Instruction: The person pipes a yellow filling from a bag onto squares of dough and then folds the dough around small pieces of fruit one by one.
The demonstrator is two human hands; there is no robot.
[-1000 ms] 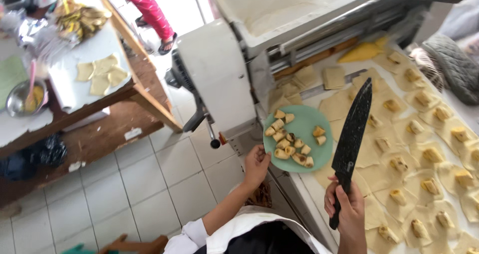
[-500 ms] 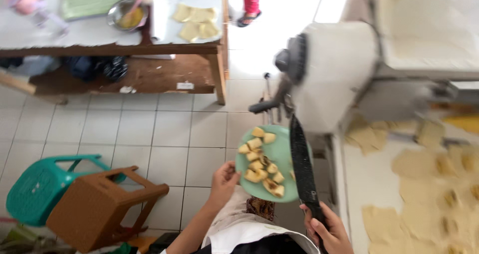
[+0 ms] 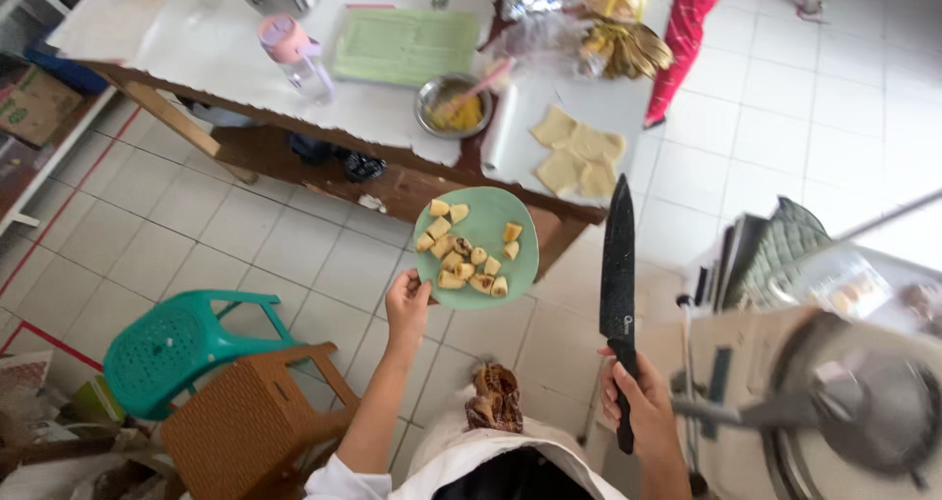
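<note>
A round pale-green plastic plate [image 3: 488,255] is held level above the tiled floor, gripped at its near-left rim. On it lie yellow-brown banana chunks [image 3: 463,256], clustered toward its left and near side. To its right, a long black-bladed kitchen knife [image 3: 618,264] points away, blade upright, held by its black handle.

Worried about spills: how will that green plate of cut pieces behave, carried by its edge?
The green plate is probably light and stiff, since the left hand holds it level by one rim. The loose cut pieces could slide if it tilts; its rim looks shallow.
</note>
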